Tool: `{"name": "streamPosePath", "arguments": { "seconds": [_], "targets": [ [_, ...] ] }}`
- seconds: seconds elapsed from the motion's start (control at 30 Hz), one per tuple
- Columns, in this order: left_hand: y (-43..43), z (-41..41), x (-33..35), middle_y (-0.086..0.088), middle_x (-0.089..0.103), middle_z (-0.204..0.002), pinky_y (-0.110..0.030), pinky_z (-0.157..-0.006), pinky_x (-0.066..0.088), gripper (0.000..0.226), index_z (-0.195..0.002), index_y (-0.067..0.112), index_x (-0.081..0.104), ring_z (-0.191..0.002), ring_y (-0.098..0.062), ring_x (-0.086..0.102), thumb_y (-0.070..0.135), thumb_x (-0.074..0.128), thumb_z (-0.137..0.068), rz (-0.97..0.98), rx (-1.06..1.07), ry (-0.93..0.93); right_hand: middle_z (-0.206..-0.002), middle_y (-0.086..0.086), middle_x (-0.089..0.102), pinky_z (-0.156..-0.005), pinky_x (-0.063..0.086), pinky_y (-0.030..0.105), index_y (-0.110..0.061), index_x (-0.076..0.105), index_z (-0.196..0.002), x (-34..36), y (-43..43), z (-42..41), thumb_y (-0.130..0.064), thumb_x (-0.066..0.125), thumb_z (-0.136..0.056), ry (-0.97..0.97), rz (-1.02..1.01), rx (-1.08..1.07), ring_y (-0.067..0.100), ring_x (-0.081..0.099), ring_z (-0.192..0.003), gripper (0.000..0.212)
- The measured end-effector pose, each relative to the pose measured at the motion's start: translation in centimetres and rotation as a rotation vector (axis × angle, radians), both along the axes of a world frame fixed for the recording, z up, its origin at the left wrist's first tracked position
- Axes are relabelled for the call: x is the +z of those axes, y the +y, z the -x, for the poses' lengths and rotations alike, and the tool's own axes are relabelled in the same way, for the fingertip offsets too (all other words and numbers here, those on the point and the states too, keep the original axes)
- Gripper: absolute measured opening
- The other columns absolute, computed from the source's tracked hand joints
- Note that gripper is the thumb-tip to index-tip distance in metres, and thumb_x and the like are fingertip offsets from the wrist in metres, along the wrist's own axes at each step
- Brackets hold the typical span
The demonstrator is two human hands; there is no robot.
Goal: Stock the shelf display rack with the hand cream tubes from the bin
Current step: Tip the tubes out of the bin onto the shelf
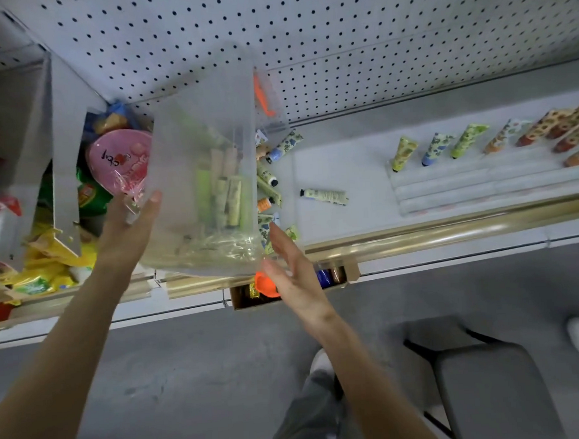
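Note:
A translucent plastic bin [203, 130] with orange latches is tipped on its side over the white shelf [345, 156]. My left hand [130, 224] presses flat on its left wall and my right hand [292, 269] on its right wall, fingers straight. Several hand cream tubes [228, 195] lie inside the bin. Others have spilled at its mouth [284, 145], and one green tube [323, 195] lies alone on the shelf. At the right a clear stepped display rack [480, 182] holds a back row of several tubes [438, 147].
A grey divider [65, 184] separates a left compartment crammed with snack packs and a pink lidded bowl [120, 161]. A brass rail [433, 233] edges the shelf front. Below it sits a small box [331, 277] of items. On the floor stand a grey stool [485, 393] and my shoe [319, 360].

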State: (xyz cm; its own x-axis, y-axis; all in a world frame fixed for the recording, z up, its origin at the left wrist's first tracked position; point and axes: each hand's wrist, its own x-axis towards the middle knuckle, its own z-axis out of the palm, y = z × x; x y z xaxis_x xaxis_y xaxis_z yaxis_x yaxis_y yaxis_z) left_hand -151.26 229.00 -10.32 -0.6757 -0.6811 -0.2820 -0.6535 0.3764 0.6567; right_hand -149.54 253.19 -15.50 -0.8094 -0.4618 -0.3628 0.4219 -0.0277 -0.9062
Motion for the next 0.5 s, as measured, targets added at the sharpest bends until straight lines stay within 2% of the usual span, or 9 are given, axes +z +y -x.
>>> {"name": "streamPosePath", "arguments": {
  "seconds": [0.07,0.1,0.13,0.2,0.27,0.33,0.4,0.47,0.5],
  "targets": [
    [-0.5,-0.1,-0.4,-0.002,0.045,-0.141,-0.037,-0.103,0.034,0.059,-0.134,0.029,0.047,-0.121,-0.020,0.045,0.063,0.050,-0.086,-0.094,0.024,-0.039,-0.142,-0.015,0.037,-0.077,0.037,-0.005,-0.026,0.030,-0.146,0.9,-0.8,0.5,-0.027,0.058,-0.091,0.000,0.030,0.012,-0.005,0.038,-0.127,0.062],
    [-0.6,-0.1,-0.7,-0.001,0.044,-0.139,-0.035,-0.100,0.034,0.062,-0.138,0.030,0.044,-0.116,-0.017,0.044,0.063,0.050,-0.086,-0.114,0.023,-0.048,-0.142,-0.015,0.038,-0.079,0.037,-0.004,-0.026,0.031,-0.146,1.3,-1.2,0.7,-0.029,0.058,-0.091,0.003,0.030,0.011,0.000,0.037,-0.128,0.061],
    [-0.5,-0.1,-0.9,0.001,0.044,-0.134,-0.033,-0.097,0.034,0.064,-0.140,0.029,0.042,-0.111,-0.014,0.043,0.062,0.051,-0.086,-0.130,0.022,-0.049,-0.143,-0.014,0.038,-0.086,0.037,0.000,-0.025,0.032,-0.145,1.6,-1.6,0.9,-0.030,0.058,-0.091,0.010,0.023,0.011,0.003,0.036,-0.130,0.060],
    [-0.5,-0.2,-1.3,0.005,0.039,-0.122,-0.030,-0.094,0.033,0.066,-0.142,0.027,0.040,-0.107,-0.013,0.042,0.060,0.054,-0.086,-0.159,0.031,-0.032,-0.147,-0.006,0.040,-0.104,0.036,0.018,-0.021,0.033,-0.146,2.1,-2.2,1.3,-0.033,0.057,-0.091,0.024,0.002,0.017,0.010,0.036,-0.135,0.062],
    [-0.6,-0.2,-1.6,0.006,0.039,-0.120,-0.029,-0.093,0.033,0.064,-0.140,0.027,0.042,-0.105,-0.013,0.043,0.058,0.055,-0.086,-0.177,0.043,-0.017,-0.147,-0.002,0.042,-0.113,0.031,0.031,-0.020,0.034,-0.145,2.5,-2.5,1.5,-0.035,0.055,-0.091,0.044,-0.013,0.020,0.013,0.035,-0.137,0.059],
    [-0.8,-0.3,-2.0,0.007,0.042,-0.121,-0.029,-0.093,0.034,0.059,-0.135,0.029,0.047,-0.105,-0.012,0.044,0.058,0.056,-0.085,-0.182,0.036,-0.010,-0.141,-0.007,0.047,-0.114,0.028,0.028,-0.022,0.038,-0.141,2.7,-2.6,1.5,-0.032,0.053,-0.093,0.082,-0.010,0.022,0.010,0.037,-0.136,0.051],
    [-0.9,-0.5,-2.4,0.014,0.045,-0.117,-0.028,-0.094,0.033,0.052,-0.130,0.033,0.050,-0.106,-0.011,0.046,0.057,0.058,-0.085,-0.164,-0.001,-0.006,-0.132,-0.011,0.053,-0.107,0.032,0.015,-0.023,0.042,-0.138,2.8,-2.7,1.5,-0.026,0.052,-0.095,0.102,0.003,0.009,0.000,0.043,-0.128,0.044],
    [-1.2,-0.6,-2.7,0.017,0.051,-0.112,-0.028,-0.100,0.035,0.056,-0.129,0.032,0.052,-0.108,-0.012,0.051,0.059,0.061,-0.081,-0.140,-0.017,-0.008,-0.114,-0.018,0.060,-0.084,0.039,0.000,-0.019,0.045,-0.135,2.9,-2.7,1.5,-0.020,0.051,-0.096,0.113,0.008,-0.002,-0.018,0.054,-0.101,0.039],
    [-1.3,-0.6,-2.8,0.015,0.055,-0.113,-0.032,-0.105,0.037,0.059,-0.128,0.031,0.053,-0.111,-0.014,0.054,0.062,0.062,-0.078,-0.123,-0.020,-0.016,-0.099,-0.025,0.062,-0.071,0.040,-0.002,-0.017,0.047,-0.134,2.8,-2.7,1.6,-0.020,0.049,-0.097,0.109,0.005,-0.005,-0.022,0.056,-0.084,0.037]
  ]
}}
